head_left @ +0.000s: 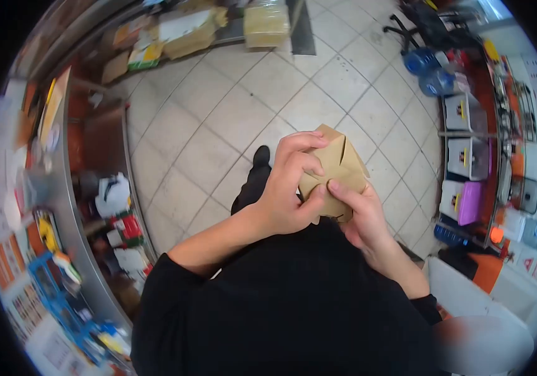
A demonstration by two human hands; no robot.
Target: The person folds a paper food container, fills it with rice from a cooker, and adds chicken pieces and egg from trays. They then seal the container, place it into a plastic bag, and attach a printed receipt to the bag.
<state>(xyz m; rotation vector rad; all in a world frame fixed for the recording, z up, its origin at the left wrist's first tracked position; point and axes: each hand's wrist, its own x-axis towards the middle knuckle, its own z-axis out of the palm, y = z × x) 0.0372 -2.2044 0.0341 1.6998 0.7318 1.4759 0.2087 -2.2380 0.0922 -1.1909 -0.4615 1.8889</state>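
Between my two hands, out over the floor, is a small brown cardboard box (334,164) with folded flaps meeting on its upper face. My left hand (293,182) wraps round its left side, fingers over the top edge and thumb at the near edge. From the right, my right hand (363,210) grips the box with its thumb pressed on the flaps near the middle. The right fingers are hidden beneath the box.
A metal counter (83,238) with shelves of goods runs along the left. Flattened cardboard (187,34) lies at the back. On the right stand blue water jugs (434,75), white bins (466,156) and a purple container (469,202). An office chair (428,28) is at the far right.
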